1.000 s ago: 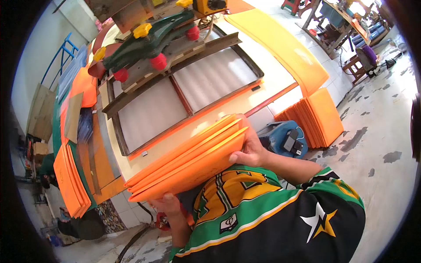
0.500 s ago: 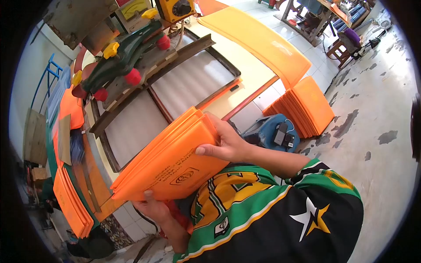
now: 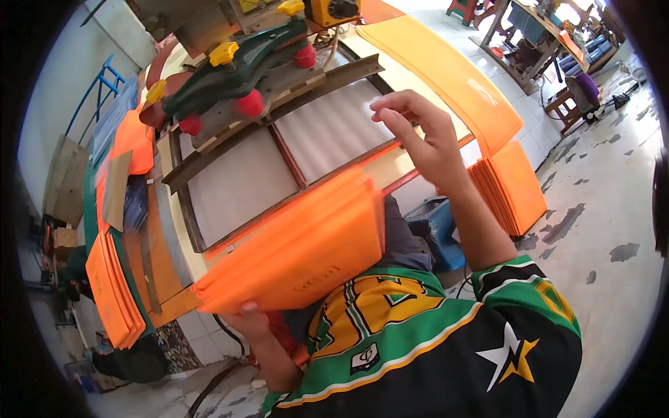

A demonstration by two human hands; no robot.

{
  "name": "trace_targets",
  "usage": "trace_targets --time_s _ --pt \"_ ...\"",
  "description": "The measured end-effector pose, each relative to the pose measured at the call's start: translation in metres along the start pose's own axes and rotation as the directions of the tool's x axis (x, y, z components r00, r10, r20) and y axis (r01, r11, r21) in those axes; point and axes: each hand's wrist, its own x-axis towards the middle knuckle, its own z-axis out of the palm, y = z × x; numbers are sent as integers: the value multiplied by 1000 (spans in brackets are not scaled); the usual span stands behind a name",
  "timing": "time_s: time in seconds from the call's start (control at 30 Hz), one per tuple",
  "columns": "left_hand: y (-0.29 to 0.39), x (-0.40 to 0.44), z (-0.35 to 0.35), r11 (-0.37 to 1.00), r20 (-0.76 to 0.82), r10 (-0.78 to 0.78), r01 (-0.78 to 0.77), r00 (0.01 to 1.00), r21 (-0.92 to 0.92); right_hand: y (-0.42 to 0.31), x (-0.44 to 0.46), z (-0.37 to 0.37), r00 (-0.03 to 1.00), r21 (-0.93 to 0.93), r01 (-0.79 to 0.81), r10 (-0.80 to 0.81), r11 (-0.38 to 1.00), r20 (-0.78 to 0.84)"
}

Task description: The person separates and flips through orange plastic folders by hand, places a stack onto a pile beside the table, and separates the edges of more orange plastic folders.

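- Grips the lower left corner of an orange bundle (image 3: 300, 244) with the left hand (image 3: 249, 327), thumb on the near face, other fingers mostly hidden beneath.
- Holds the right hand (image 3: 428, 136) up and apart from the bundle, fingers loosely curled, a narrow gap between thumb and fingertips.
- Keeps the bundle tilted in front of the body, above the lap and the near edge of the worktop (image 3: 397, 70), its several folded layers blurred along the top, with dark print too smeared to read on the near face.
- Just beyond, on the worktop, showing a dark metal frame (image 3: 188, 223) around white panels, under a dark green bracket (image 3: 198, 87) with yellow knobs (image 3: 224, 53) and red knobs (image 3: 249, 103).
- Along the far right side, showing a yellow-orange sheet (image 3: 460, 83) draped over the edge.
- To the right, below that sheet, showing an upright orange stack (image 3: 516, 188) near a blue object (image 3: 444, 237), partly covered by the right forearm.
- At the left edge, showing another orange pile (image 3: 115, 296), hanging downward.
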Motion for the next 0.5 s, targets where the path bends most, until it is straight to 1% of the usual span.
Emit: trace_targets --time_s 0.03,0.07,0.1,0.13,0.17,0.2,0.23,0.27,0.3,0.33,0.37,0.4,0.43,0.5 --pt "3 -2 4 1000 -7 4 -4 1000 3 5 9 0 1000 6 4 -4 1000 4" --pt "11 -2 14 989 61 141 -143 988 31 9 18 0 987 -100 11 5 995 163" --pt "20 -3 25 975 93 216 -220 972 31 13 26 0 949 -203 36 30 979 314" --pt "29 -4 35 955 124 290 -295 949 27 21 33 5 905 -289 90 42 953 423" --pt "26 -4 26 954 121 293 -298 948 31 32 38 11 904 -284 94 38 954 425" --pt "22 -3 12 956 252 256 -283 933 74 45 41 19 865 -347 183 17 920 502" --pt "17 -6 6 964 284 232 -260 930 61 53 45 26 818 -398 274 6 876 576" --pt "15 -7 3 971 317 208 -236 925 51 56 51 33 808 -411 245 50 878 588" --pt "14 -9 0 977 349 183 -211 919 42 60 55 38 805 -405 245 48 881 592" --pt "12 -13 0 995 240 99 -102 966 -1 64 57 43 808 -434 263 50 862 587" --pt "10 -17 -3 998 131 6 2 991 -56 70 60 48 811 -461 280 50 842 584" --pt "1 -14 -9 994 123 34 -20 992 -112 74 61 54 820 -460 315 6 830 573" --pt "-2 -18 -12 994 114 33 -21 993 -103 77 65 59 815 -449 318 1 835 580" --pt "3 -11 5 995 -37 -50 47 998 -83 67 77 68 694 -643 275 315 715 647"
